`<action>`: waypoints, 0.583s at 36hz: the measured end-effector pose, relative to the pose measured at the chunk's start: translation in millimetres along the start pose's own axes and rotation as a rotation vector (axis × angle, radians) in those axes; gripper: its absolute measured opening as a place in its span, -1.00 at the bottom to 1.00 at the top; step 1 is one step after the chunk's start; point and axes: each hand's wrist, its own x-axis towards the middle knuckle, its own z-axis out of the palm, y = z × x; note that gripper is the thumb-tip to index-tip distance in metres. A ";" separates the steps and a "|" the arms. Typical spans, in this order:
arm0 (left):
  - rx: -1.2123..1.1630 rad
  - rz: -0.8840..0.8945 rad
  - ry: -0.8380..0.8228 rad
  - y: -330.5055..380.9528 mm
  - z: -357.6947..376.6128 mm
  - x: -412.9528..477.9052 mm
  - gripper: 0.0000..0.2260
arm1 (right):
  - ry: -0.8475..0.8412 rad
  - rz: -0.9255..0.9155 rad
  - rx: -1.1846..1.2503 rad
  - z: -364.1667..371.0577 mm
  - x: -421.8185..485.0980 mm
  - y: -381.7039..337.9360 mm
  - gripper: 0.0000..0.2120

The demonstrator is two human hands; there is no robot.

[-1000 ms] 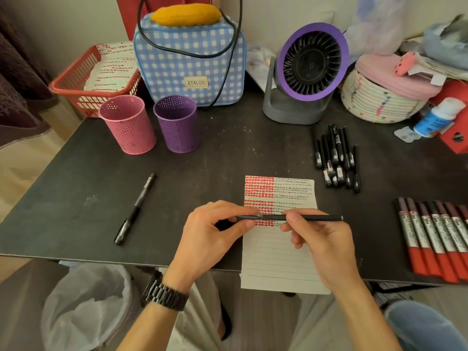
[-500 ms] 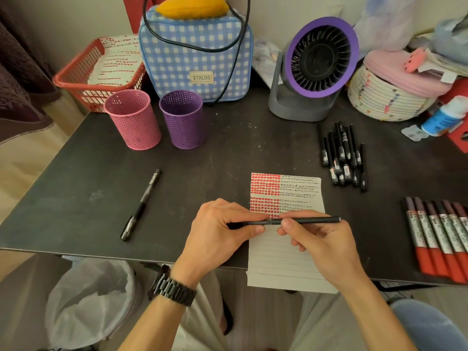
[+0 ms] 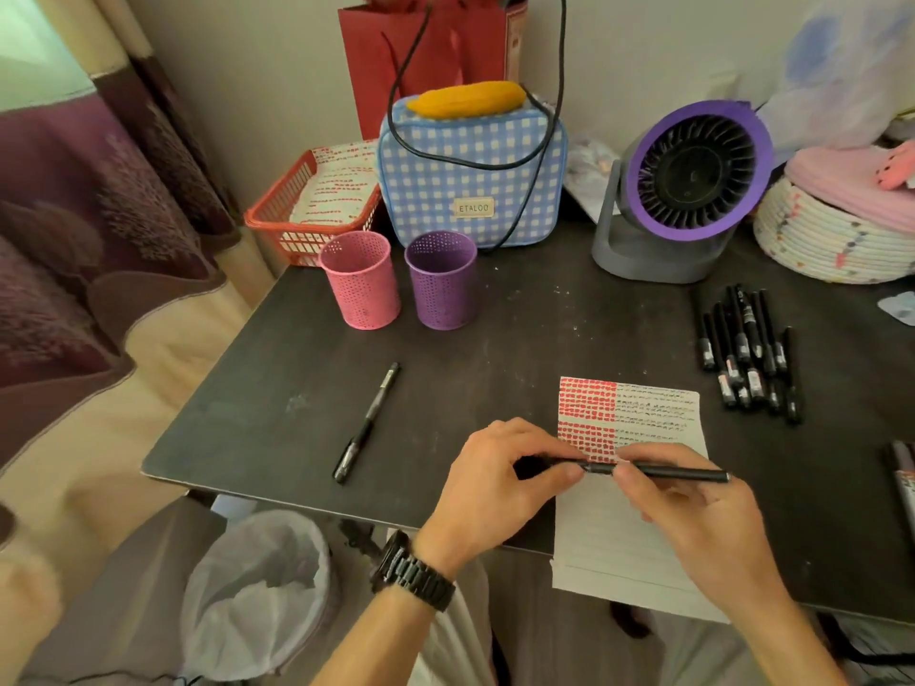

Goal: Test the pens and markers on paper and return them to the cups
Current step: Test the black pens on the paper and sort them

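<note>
Both hands on one black pen [image 3: 683, 471], low and right of centre. The right hand [image 3: 693, 507] pinches the barrel between thumb and fingers, and the left hand [image 3: 500, 482] curls round its left end, possibly the cap, hard to tell. The pen sits level over the paper [image 3: 619, 537], at the red marks. Further left, a second pen [image 3: 366, 423] lies alone on the table [image 3: 544, 329]. Pink cup [image 3: 361, 289] and purple cup [image 3: 442, 284] stand side by side above centre, with a bunch of black pens [image 3: 747, 354] at the right.
</note>
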 end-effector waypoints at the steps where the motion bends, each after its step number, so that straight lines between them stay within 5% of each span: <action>1: -0.037 -0.026 0.028 -0.8 -2.8 -1.6 -0.81 | 0.008 -0.013 -0.039 0.8 -1.3 1.0 -0.76; 5: -0.072 -0.077 0.299 -3.3 -30.8 -15.5 -0.85 | 0.002 -0.132 -0.314 6.4 -6.5 8.6 -0.70; 11: 0.181 -0.213 0.700 -20.8 -105.2 -46.1 -0.89 | 0.035 -0.253 -0.581 13.5 -5.3 15.3 -0.57; 21: 0.383 -0.592 0.524 -67.0 -130.6 -71.3 -0.89 | -0.016 -0.196 -0.881 22.1 -4.0 19.6 -0.41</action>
